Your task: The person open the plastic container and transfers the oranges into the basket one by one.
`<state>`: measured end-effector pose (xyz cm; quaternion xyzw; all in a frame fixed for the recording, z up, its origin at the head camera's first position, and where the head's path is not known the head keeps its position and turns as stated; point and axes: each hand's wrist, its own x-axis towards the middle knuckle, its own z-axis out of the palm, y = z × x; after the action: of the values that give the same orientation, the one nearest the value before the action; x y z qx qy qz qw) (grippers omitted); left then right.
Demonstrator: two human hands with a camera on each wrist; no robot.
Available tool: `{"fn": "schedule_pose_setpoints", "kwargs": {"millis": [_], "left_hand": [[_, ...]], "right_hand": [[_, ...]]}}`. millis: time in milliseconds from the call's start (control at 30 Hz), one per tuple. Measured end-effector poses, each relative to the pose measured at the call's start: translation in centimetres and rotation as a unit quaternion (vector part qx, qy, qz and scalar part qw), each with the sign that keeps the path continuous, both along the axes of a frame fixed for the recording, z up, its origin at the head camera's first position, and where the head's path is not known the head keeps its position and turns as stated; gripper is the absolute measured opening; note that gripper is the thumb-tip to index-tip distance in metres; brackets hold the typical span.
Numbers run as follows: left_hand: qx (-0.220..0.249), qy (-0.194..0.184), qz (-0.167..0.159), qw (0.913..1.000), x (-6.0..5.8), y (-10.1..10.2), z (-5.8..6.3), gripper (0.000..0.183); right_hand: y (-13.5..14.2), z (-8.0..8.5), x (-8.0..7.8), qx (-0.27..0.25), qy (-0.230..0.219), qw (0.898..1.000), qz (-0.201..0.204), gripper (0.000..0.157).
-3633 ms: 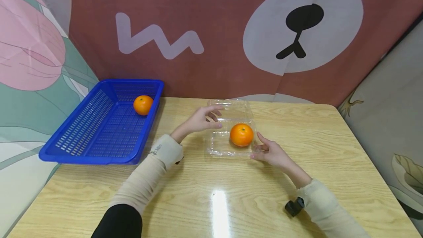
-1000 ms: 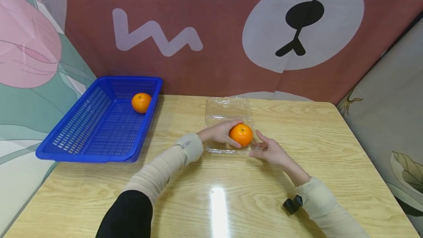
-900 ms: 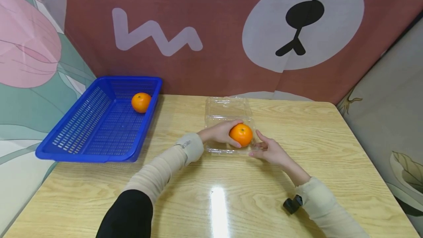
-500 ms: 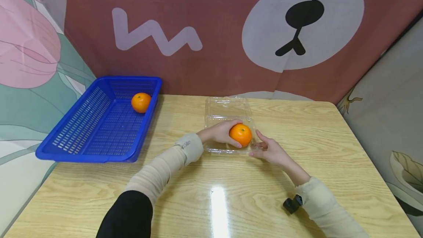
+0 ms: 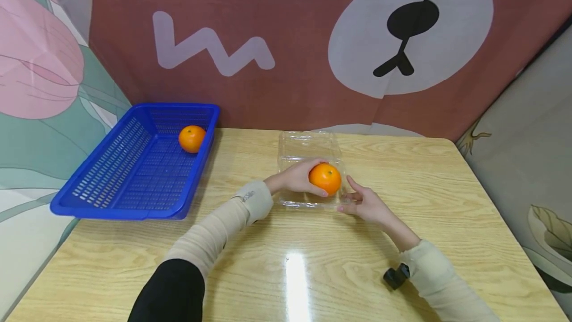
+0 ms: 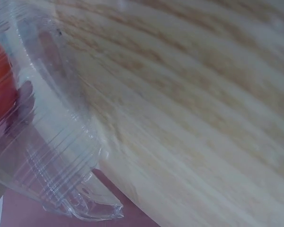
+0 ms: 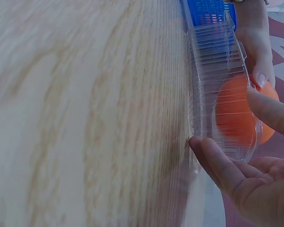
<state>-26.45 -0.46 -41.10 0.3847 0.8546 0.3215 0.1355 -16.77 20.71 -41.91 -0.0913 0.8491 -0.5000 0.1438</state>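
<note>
My left hand grips an orange from its left side, thumb at the front and fingers behind. The orange is over the right half of a clear plastic clamshell container, whose lid lies back toward the wall. At the container's right edge, my right hand holds the wall. In the right wrist view its thumb is at the rim of the container and its fingertips reach the base. Through the clear plastic in the left wrist view, part of the orange shows; most of the left hand is hidden.
A blue plastic basket stands at the left of the wooden table, with a second orange inside near its right wall. A red-brown printed cloth hangs behind the table's back edge.
Since 3.6 seconds ago, my left hand has moved right from the container's left side and taken hold of the orange. Over the last half second the orange has risen slightly. The right hand has stayed put.
</note>
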Motion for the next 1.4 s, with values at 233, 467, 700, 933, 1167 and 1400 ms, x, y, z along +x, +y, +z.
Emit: {"fn": "schedule_pose_setpoints", "kwargs": {"millis": [233, 467, 700, 933, 1167, 1400], "left_hand": [[0.032, -0.016, 0.019, 0.9992, 0.3, -0.2, 0.9, 0.080], [0.038, -0.025, 0.030, 0.9985, 0.8, -0.7, 2.2, 0.083], [0.042, -0.024, 0.033, 0.9983, 1.0, -1.2, 2.7, 0.082], [0.058, -0.018, 0.043, 0.9972, 1.1, -1.7, 3.0, 0.080], [0.070, -0.011, 0.045, 0.9965, 1.0, -2.0, 3.4, 0.079], [0.077, 0.006, 0.046, 0.9960, 1.0, -2.3, 4.1, 0.077]], "right_hand": [[0.1, -0.1, 0.1, 0.005, 0.004, 1.000, 0.001, 0.089], [0.1, -0.3, 0.1, 0.014, 0.008, 1.000, 0.001, 0.088], [0.1, 0.0, 0.1, 0.006, 0.004, 1.000, 0.001, 0.089], [0.1, 0.0, 0.1, 0.002, 0.006, 1.000, 0.005, 0.088], [0.1, -0.1, 0.1, 0.007, 0.011, 1.000, 0.005, 0.088], [0.1, -0.1, 0.1, 0.007, 0.005, 1.000, 0.000, 0.089]]}}
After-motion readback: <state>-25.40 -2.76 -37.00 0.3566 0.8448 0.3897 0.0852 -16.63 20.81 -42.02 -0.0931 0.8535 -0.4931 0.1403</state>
